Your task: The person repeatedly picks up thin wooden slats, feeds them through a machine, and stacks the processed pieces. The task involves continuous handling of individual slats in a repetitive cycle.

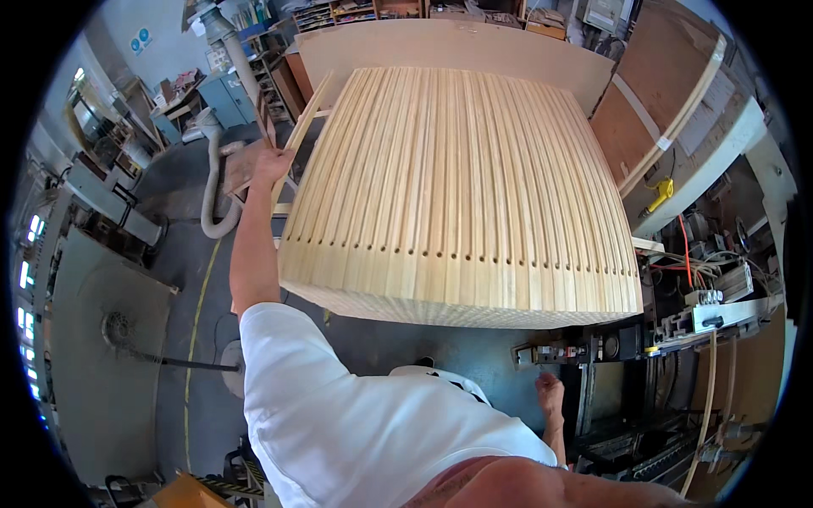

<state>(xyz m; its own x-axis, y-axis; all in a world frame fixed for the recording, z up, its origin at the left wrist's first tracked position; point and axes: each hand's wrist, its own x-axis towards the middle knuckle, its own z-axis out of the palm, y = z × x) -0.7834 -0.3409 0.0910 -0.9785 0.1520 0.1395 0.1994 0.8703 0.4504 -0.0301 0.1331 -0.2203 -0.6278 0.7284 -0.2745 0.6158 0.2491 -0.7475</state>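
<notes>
A broad stack of pale wooden slats [457, 169] lies in front of me, packed side by side. Each slat has a round hole near its end closest to me. My left arm reaches forward along the stack's left side. My left hand [273, 165] is closed at a long wooden strip [301, 131] beside the stack; its fingers are partly hidden, and a brown upright piece rises just behind them. Low on my right side hangs my right hand [550, 390], with fingers curled and nothing visible in them. It is apart from the slats, near the machine.
A machine [610, 347] with rails and cables stands at the right, below a leaning brown board [656, 85]. Behind the stack rises a beige panel [457, 42]. At the left are a grey hose [213, 182], a standing fan [118, 330] and a yellow floor line [196, 313].
</notes>
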